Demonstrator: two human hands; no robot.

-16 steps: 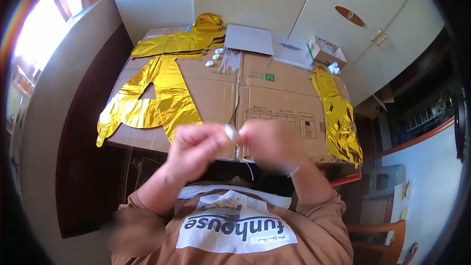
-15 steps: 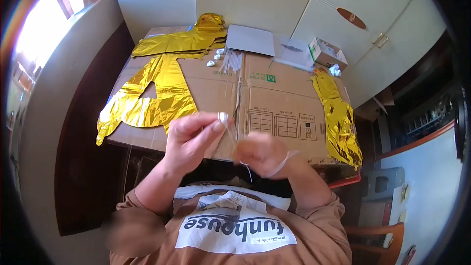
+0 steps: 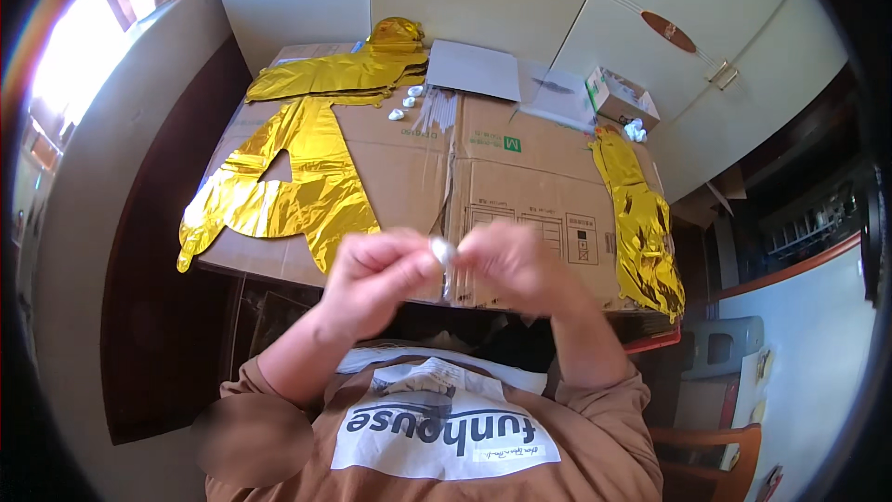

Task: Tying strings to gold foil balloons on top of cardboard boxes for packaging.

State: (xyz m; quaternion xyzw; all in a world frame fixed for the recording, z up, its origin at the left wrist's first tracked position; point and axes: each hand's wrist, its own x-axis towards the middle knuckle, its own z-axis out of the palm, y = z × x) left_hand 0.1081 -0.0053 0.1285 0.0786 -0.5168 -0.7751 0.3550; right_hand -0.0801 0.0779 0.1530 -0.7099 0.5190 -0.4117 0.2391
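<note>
left hand [image 3: 376, 274] is pinching small white bundle [image 3: 443, 252] over cardboard [image 3: 557, 181] near its front edge | right hand [image 3: 516, 265] is blurring beside it, grip unclear | risk: bundle slipping or unwinding, any loosening pinch causing it

The right grip [image 3: 516, 267] is blurred. Between it and the left grip [image 3: 373, 281], a white bundle [image 3: 443, 250] is partly hidden, too small to make out. Beyond both grips, the view's top edge cuts off the cabinet [image 3: 502, 5].
</note>
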